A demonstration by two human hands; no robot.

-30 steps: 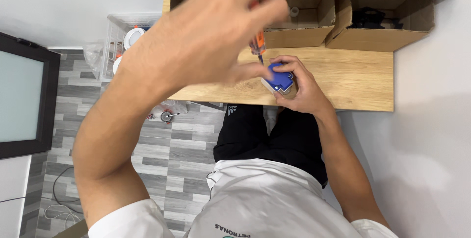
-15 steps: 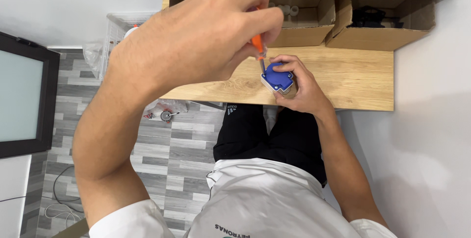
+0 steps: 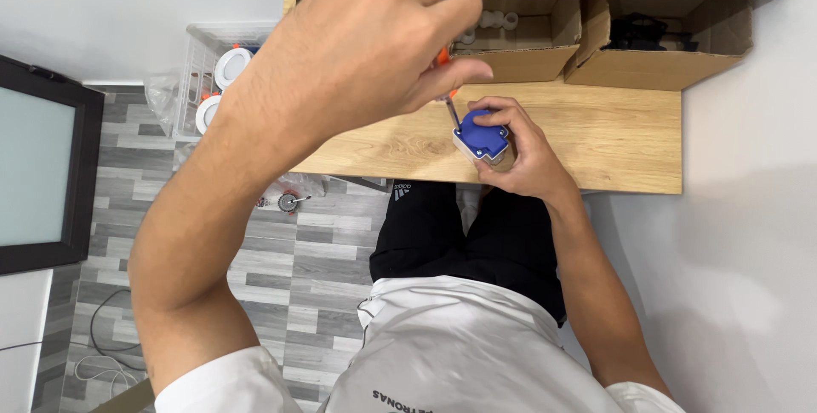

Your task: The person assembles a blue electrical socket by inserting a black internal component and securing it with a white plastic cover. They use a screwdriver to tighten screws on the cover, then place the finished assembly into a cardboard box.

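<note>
**Entry: fastening work at the bench edge, items by size**

1. Wooden desk (image 3: 613,140). Light oak top. Your work sits at its near edge, over your lap. Rest your right wrist on the wood so the part cannot rock.
2. Cardboard boxes (image 3: 664,47). 2 open cartons stand at the back of the desk, well apart from the work. The contents are small and dark or pale, too dim to identify.
3. Left hand (image 3: 357,64). Raised close to the camera, fingers clenched round the screwdriver's handle. Hold your forearm in line with the shaft and press straight down as you turn. A tilted tool is likely to slip out of the screw head.
4. Right hand (image 3: 523,157). Fingers and thumb wrap the blue housing from the right side and from below, grasping it firmly. Leave your fingertips clear of the tip's path.
5. Blue housing (image 3: 482,134). Small moulded plastic piece with a rounded top and stepped, squarish shoulders. It sits on a pale, possibly white or translucent base. It is held just above the desk's near edge, in your right hand.
6. Screwdriver (image 3: 449,108). Orange handle, mostly hidden by your left fingers, with a thin dark shaft. The tip meets the housing's upper left corner. Whether it is seated in a screw cannot be told from this view.
</note>
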